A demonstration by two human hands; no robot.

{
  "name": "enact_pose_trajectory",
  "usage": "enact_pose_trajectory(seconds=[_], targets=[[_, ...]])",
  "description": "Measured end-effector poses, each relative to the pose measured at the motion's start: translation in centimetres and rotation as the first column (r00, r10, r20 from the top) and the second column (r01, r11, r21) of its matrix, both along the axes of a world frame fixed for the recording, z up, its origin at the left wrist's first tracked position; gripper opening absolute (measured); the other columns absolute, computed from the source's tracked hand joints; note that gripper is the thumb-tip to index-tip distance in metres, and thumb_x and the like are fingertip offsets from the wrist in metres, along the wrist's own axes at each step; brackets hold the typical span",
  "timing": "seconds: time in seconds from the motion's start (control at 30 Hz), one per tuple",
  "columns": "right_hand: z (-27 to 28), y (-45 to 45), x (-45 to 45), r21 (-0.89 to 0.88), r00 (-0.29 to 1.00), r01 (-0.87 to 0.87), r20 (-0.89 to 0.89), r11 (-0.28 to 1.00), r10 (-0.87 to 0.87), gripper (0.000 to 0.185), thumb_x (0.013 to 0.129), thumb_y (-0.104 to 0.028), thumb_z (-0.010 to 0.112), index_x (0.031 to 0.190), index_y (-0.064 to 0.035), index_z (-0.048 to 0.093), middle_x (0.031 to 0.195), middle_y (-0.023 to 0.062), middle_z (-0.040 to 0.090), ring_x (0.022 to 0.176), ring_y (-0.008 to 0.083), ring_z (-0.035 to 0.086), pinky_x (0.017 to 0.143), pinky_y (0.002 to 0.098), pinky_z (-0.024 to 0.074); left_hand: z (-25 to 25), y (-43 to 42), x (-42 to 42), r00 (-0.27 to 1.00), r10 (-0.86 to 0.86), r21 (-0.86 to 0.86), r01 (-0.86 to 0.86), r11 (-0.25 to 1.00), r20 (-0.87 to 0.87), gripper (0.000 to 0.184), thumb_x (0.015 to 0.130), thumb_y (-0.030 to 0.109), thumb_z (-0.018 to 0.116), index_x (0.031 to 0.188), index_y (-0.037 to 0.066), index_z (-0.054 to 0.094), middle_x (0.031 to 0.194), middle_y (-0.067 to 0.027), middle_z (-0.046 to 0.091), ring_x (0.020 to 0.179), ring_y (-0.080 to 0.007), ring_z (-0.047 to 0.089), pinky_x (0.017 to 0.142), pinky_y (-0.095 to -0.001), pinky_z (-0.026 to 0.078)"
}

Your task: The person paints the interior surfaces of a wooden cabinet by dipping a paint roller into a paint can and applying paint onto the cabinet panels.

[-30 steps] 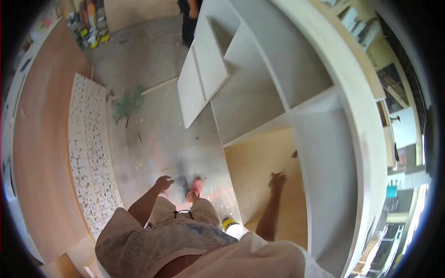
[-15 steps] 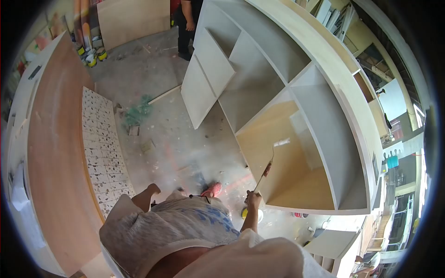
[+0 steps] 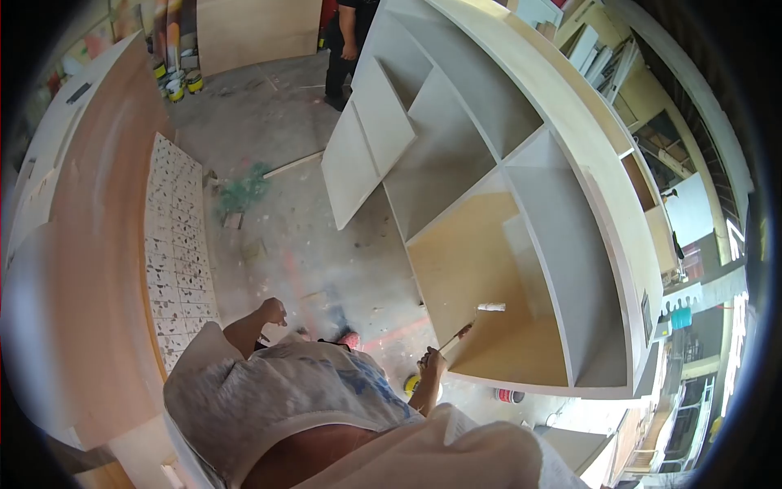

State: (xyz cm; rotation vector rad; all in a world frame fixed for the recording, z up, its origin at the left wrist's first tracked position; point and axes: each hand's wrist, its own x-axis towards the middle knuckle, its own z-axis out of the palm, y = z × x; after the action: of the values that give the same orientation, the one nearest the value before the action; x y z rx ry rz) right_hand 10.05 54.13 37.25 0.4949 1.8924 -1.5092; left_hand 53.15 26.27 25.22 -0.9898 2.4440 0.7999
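Note:
My right hand (image 3: 432, 361) is closed around the handle of a paint roller (image 3: 491, 307). The roller's white sleeve is inside the lower compartment of a large cabinet (image 3: 557, 342), close to its bare tan panel (image 3: 476, 253). A pale patch shows at that panel's upper right edge. My left hand (image 3: 273, 311) hangs in front of my body over the floor, fingers loosely curled and apart, with nothing visible in it.
Other compartments are coated grey-white. Two pale boards (image 3: 350, 163) lean on the cabinet's left side. A reddish wooden panel (image 3: 98, 244) and a speckled tiled panel (image 3: 175, 253) stand at left. Paint cans (image 3: 509, 396) sit near the cabinet base. A person (image 3: 346, 49) stands at the back.
The roller has moved down the view, toward the bottom of the tan compartment, along with my right hand. My left hand has risen slightly. The view has shifted a little.

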Motion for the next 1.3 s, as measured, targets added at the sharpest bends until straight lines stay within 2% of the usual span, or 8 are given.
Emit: enact_pose_trajectory(seconds=[0.13,0.7,0.77,0.93,1.0,1.07,1.13,1.3], targets=[[0.1,-1.7,-2.6,-0.086,0.99,-0.038,0.134,0.996,0.05,0.028,0.08,-0.007,0.052,0.056,-0.0123,0.039,0.041,-0.0014,0.031,0.03,0.0114,0.025,0.032,0.0275,0.0219,3.6,0.3,-2.3,0.944,0.275,0.209,-0.31,0.928,0.182,0.036,0.057,0.038,0.073,0.086,0.017,0.069,0.087,-0.0036,0.067,0.081,-0.0193,0.063,0.072,-0.0312,0.049],[-3.4,-1.3,-10.6,-0.063,0.943,-0.12,0.304,0.991,0.133,0.012,0.081,-0.008,0.054,0.071,-0.0019,0.05,0.045,0.0028,0.034,0.033,0.0139,0.031,0.033,0.0292,0.0248,2.8,-2.7,-14.6,0.944,0.282,0.032,-0.291,0.956,0.171,0.056,0.048,0.031,0.078,0.1,0.013,0.065,0.1,-0.0098,0.063,0.094,-0.0273,0.059,0.082,-0.0334,0.047],[-3.4,-0.5,-9.5,-0.024,0.943,-0.126,0.307,0.992,0.128,0.013,0.08,-0.008,0.055,0.07,-0.0016,0.051,0.045,0.0034,0.036,0.033,0.0145,0.033,0.033,0.03,0.027,1.8,-4.4,-16.6,0.999,-0.024,-0.067,0.027,0.997,0.044,0.037,0.051,0.029,0.074,0.081,0.008,0.067,0.082,-0.0139,0.064,0.079,-0.0298,0.062,0.069,-0.0362,0.05],[-4.2,-0.2,-6.8,0.085,0.973,-0.201,0.136,0.976,0.189,0.022,0.081,-0.012,0.057,0.063,-0.0043,0.047,0.043,0.004,0.038,0.031,0.0157,0.034,0.031,0.0311,0.0284,5.1,-8.1,-21.3,0.998,0.051,0.105,-0.046,0.993,-0.048,0.04,0.053,0.038,0.073,0.078,0.007,0.067,0.081,-0.0155,0.064,0.079,-0.0312,0.061,0.07,-0.0369,0.049],[-4.3,-0.8,-5.8,0.047,0.982,-0.154,0.119,0.987,0.147,0.019,0.079,-0.013,0.06,0.067,-0.002,0.05,0.045,0.0046,0.04,0.033,0.0163,0.038,0.032,0.0319,0.0307,-5.4,-12.9,-20.4,0.907,-0.363,-0.051,0.361,0.931,-0.213,0.054,0.049,0.039,0.075,0.09,0.005,0.066,0.089,-0.0163,0.064,0.081,-0.0318,0.062,0.075,-0.0352,0.049],[-3.3,-1.6,-4.7,0.101,0.969,-0.18,-0.151,0.978,0.194,0.019,0.074,-0.015,0.062,0.066,0.0003,0.053,0.048,0.0056,0.045,0.037,0.0164,0.044,0.035,0.0341,0.0334,2.7,-13.6,-24.5,0.997,0.058,0.3,-0.041,0.953,-0.048,0.056,0.053,0.015,0.073,0.105,0.0,0.06,0.1,-0.018,0.062,0.084,-0.025,0.062,0.07,-0.0326,0.051],[-2.8,-3.0,-4.4,0.261,0.991,-0.131,0.016,0.956,0.132,0.019,0.069,-0.016,0.062,0.063,0.0019,0.059,0.054,0.011,0.055,0.048,0.0197,0.055,0.042,0.0347,0.0424,5.0,-16.0,-27.8,0.914,0.39,0.685,-0.214,0.696,-0.111,0.049,0.061,0.001,0.066,0.109,-0.001,0.057,0.096,-0.0172,0.062,0.081,-0.0242,0.061,0.065,-0.0299,0.05],[-0.2,-5.4,0.3,0.29,0.998,0.023,0.042,0.957,-0.037,0.02,0.065,-0.016,0.06,0.059,0.0028,0.059,0.052,0.0129,0.056,0.042,0.0235,0.054,0.04,0.035,0.0439,18.7,-25.5,-38.0,0.792,0.254,0.451,0.029,0.892,-0.555,0.042,0.073,0.006,0.065,0.113,0.001,0.052,0.094,-0.0147,0.059,0.077,-0.0201,0.058,0.064,-0.0303,0.049]])
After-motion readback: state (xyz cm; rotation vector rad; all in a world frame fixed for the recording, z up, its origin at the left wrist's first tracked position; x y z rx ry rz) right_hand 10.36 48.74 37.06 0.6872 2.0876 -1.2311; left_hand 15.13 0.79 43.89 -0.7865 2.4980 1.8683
